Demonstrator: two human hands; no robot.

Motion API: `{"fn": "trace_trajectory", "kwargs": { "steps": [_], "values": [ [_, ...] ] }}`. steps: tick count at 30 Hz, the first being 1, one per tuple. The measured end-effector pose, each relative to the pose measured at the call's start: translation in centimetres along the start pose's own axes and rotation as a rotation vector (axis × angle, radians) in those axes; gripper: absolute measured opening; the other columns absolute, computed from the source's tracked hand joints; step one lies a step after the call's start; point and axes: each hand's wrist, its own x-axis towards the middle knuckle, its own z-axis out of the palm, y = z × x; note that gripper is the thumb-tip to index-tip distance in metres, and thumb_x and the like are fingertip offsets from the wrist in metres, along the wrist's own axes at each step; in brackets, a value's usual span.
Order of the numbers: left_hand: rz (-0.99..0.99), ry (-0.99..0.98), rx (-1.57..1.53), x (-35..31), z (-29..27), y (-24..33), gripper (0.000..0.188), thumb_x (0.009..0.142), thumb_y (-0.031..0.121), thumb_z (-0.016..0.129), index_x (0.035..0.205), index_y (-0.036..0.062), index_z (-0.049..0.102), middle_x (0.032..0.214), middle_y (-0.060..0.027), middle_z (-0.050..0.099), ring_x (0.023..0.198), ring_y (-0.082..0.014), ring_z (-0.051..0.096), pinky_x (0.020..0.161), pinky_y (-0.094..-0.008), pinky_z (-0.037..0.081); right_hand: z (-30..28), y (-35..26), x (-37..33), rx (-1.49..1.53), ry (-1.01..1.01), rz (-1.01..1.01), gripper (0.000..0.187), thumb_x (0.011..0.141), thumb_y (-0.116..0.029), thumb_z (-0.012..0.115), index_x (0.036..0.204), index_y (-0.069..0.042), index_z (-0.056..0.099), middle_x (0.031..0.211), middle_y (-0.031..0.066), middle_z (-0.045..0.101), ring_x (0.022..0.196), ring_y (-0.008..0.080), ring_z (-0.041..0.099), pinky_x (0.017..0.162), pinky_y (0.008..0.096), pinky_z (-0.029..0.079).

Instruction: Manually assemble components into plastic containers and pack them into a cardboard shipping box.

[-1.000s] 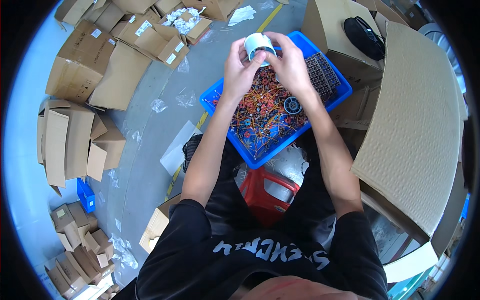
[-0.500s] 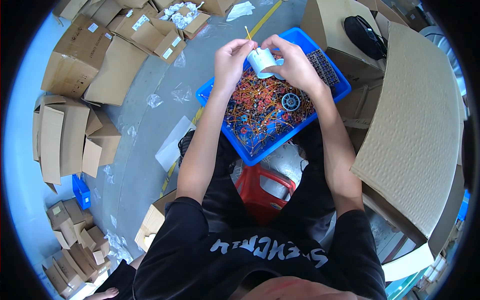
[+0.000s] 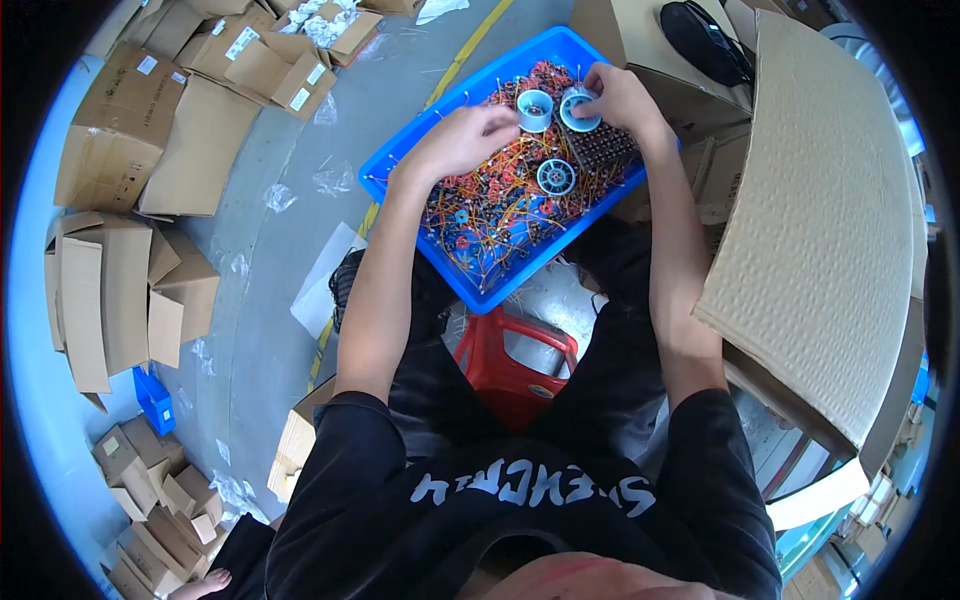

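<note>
A blue plastic tray (image 3: 470, 292) holds a tangle of orange and red wired parts (image 3: 500, 215). Two pale, short, hollow cylinders stand among the wires near its far side. My right hand (image 3: 618, 100) grips the rim of the right cylinder (image 3: 580, 124), with small parts visible inside it. My left hand (image 3: 462, 142), slightly blurred, is beside the left cylinder (image 3: 535, 122), its fingers apart and nothing seen in them. A pale spoked disc (image 3: 556, 177) lies on the wires nearer to me. Right of it sits a dark gridded block of small pieces (image 3: 603, 150).
A red stool (image 3: 490, 365) is between my legs, below the tray. A large cardboard box (image 3: 810, 230) with a raised flap stands close on my right, a black case (image 3: 705, 45) beyond it. Opened cartons (image 3: 120, 300) line the left, with plastic scraps on the floor.
My hands have parted. The left moved away from the cylinder and no longer holds the thin yellow-orange wired piece; the right shifted onto the other cylinder. Both cylinders now stand upright in the tray.
</note>
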Motion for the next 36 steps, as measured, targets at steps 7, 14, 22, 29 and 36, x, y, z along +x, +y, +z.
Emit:
{"fn": "trace_trajectory", "kwargs": {
  "steps": [7, 14, 22, 29, 36],
  "values": [
    [-0.218, -0.288, 0.344, 0.9, 0.7, -1.3, 0.039, 0.091, 0.034, 0.056, 0.115, 0.0026, 0.059, 0.110, -0.0153, 0.065, 0.099, -0.0286, 0.062, 0.086, -0.0369, 0.048, 2.8, 1.6, -0.1, -0.188, -0.190, 0.133, 0.041, 0.062, -0.024, 0.082, 0.091, -0.002, 0.063, 0.091, 0.0185, 0.067, 0.090, 0.0325, 0.064, 0.077, 0.0384, 0.052],
    [-0.026, -0.337, 0.307, 2.5, 2.0, -5.2, 0.035, 0.093, 0.022, 0.053, 0.123, 0.0041, 0.056, 0.121, -0.0158, 0.060, 0.110, -0.0271, 0.058, 0.096, -0.0378, 0.043, 2.9, -7.9, -9.6, 0.109, 0.772, -0.051, 0.020, 0.069, -0.009, 0.068, 0.085, -0.003, 0.059, 0.088, 0.0191, 0.060, 0.083, 0.0372, 0.057, 0.073, 0.0461, 0.046],
    [-0.258, -0.375, 0.566, 2.5, 4.4, -2.6, 0.042, 0.080, 0.031, 0.068, 0.105, -0.0014, 0.059, 0.106, -0.0237, 0.063, 0.100, -0.0361, 0.061, 0.085, -0.0424, 0.048, -7.1, -21.0, -32.9, 0.785, -0.170, -0.178, 0.029, 0.083, -0.016, 0.065, 0.103, 0.000, 0.051, 0.094, 0.0142, 0.056, 0.082, 0.0268, 0.060, 0.069, 0.0375, 0.049],
    [-0.043, -0.175, 0.740, 2.1, 5.2, -9.1, 0.055, 0.070, 0.025, 0.077, 0.112, 0.0010, 0.051, 0.095, -0.0218, 0.064, 0.088, -0.0387, 0.061, 0.077, -0.0439, 0.048, -29.9, -14.4, -41.0, -0.278, 0.549, 0.073, 0.010, 0.080, -0.005, 0.068, 0.089, -0.004, 0.066, 0.085, 0.0082, 0.067, 0.073, 0.0217, 0.065, 0.066, 0.0319, 0.052],
    [-0.108, -0.207, 0.717, 2.7, 6.6, -6.4, 0.061, 0.069, 0.022, 0.076, 0.121, 0.0023, 0.049, 0.101, -0.0228, 0.064, 0.097, -0.0403, 0.060, 0.082, -0.0454, 0.047, -47.0, 15.1, -42.9, -1.118, -0.359, 0.914, 0.022, 0.080, -0.017, 0.066, 0.099, -0.007, 0.066, 0.091, 0.0116, 0.068, 0.082, 0.0239, 0.066, 0.071, 0.0361, 0.052]
  ]
}}
